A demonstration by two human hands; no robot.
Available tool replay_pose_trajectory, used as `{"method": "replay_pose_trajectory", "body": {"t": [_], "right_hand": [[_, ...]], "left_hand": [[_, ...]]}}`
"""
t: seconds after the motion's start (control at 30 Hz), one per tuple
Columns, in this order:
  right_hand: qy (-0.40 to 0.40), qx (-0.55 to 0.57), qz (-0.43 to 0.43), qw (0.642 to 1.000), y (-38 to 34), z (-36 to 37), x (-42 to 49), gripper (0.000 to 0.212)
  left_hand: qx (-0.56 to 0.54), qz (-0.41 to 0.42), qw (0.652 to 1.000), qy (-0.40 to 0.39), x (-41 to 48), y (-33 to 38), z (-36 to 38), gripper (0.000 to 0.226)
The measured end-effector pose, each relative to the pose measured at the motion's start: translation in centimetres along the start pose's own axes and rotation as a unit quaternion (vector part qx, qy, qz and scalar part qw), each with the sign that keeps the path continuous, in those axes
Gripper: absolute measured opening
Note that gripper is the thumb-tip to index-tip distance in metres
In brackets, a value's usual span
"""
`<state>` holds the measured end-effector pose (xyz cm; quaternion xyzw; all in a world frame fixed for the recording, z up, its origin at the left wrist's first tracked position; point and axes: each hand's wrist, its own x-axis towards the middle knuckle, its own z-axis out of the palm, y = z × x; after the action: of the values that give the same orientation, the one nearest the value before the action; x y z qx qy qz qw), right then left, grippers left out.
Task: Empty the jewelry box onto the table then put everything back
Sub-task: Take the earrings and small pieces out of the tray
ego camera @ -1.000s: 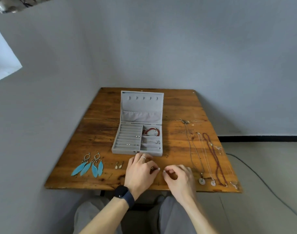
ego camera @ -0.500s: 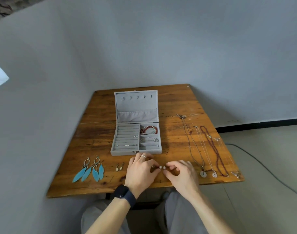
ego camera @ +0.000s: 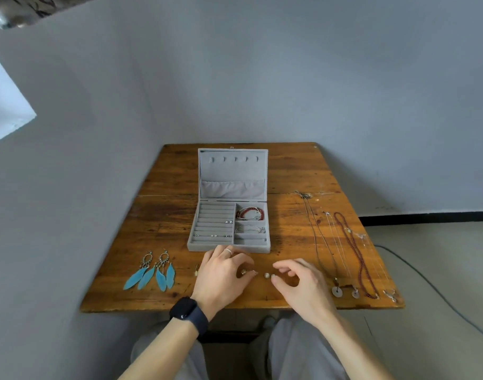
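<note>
The grey jewelry box (ego camera: 196,244) stands open mid-table with its lid upright. Inside are a red bracelet (ego camera: 250,213), a silver bangle (ego camera: 250,229) and small studs (ego camera: 229,222) in the ring rolls. Just in front of the box, my left hand (ego camera: 221,275), wearing a ring and a watch, has its fingers curled around a small pearl earring (ego camera: 243,272). My right hand (ego camera: 300,283) hovers loosely curled; a second pearl earring (ego camera: 267,275) lies on the wood beside its thumb tip, with the index finger lifted off it.
Blue feather earrings (ego camera: 152,272) lie at the front left of the wooden table (ego camera: 166,215), with a small drop earring (ego camera: 196,271) beside my left hand. Several necklaces (ego camera: 355,256) stretch along the right side. A cable (ego camera: 427,281) runs over the floor.
My hands have drawn apart from where they met. The right hand's fingers have loosened and its pearl earring now rests on the table.
</note>
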<state>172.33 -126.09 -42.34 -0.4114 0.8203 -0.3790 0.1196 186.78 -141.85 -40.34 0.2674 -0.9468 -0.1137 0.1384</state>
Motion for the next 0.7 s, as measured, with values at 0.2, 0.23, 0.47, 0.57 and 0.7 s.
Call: {"method": "replay_pose_trajectory", "body": {"t": [0.2,0.23,0.47,0.57,0.7], "right_hand": [[-0.02,-0.033,-0.072,0.997,-3.5,-0.1,5.0,0.02],[-0.023,-0.047,-0.08,0.995,-3.9,0.2,6.1,0.02],[-0.041,-0.112,-0.121,0.985,-6.4,3.2,13.2,0.022],[-0.049,-0.146,-0.123,0.98,-6.7,4.6,14.9,0.025],[-0.064,-0.186,-0.124,0.973,-6.7,5.8,16.3,0.032]], "left_hand": [[-0.014,-0.067,0.996,0.055,1.6,-4.1,-2.2,0.028],[-0.012,-0.083,0.995,0.057,2.2,-4.8,-2.5,0.027],[0.004,-0.121,0.992,0.045,7.2,-7.0,-2.6,0.029],[0.003,-0.126,0.992,0.031,8.8,-7.1,-1.8,0.032],[0.011,-0.121,0.992,0.032,10.0,-7.2,-0.9,0.029]]}}
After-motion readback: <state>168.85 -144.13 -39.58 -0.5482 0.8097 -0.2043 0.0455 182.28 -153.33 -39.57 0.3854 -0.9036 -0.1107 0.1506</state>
